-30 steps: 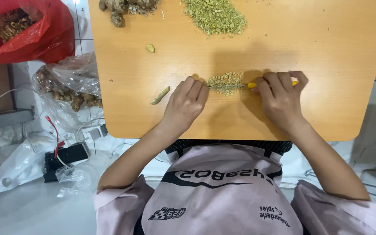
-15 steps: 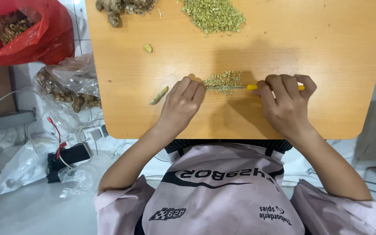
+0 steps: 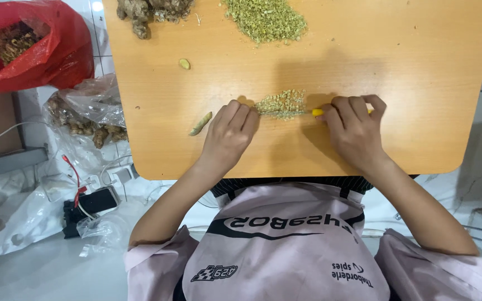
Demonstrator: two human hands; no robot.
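Chopped greenish bits lie mid-chop between both hands. Right hand is closed on a yellow-handled knife; left hand rests flat, fingers loosely together and empty, at the pile's edge. Further cuts likely need steady gathering.

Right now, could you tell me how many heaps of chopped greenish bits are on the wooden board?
2: a large heap of chopped bits at the far edge, and a small heap between the left hand and right hand. More may lie under the hands.

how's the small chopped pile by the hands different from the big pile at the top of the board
The small pile is a thin strip lying between the left hand and right hand; the big pile is a wide, thicker mound that neither hand touches, cut off by the frame's top edge. Both are greenish-yellow chopped bits on the wooden board.
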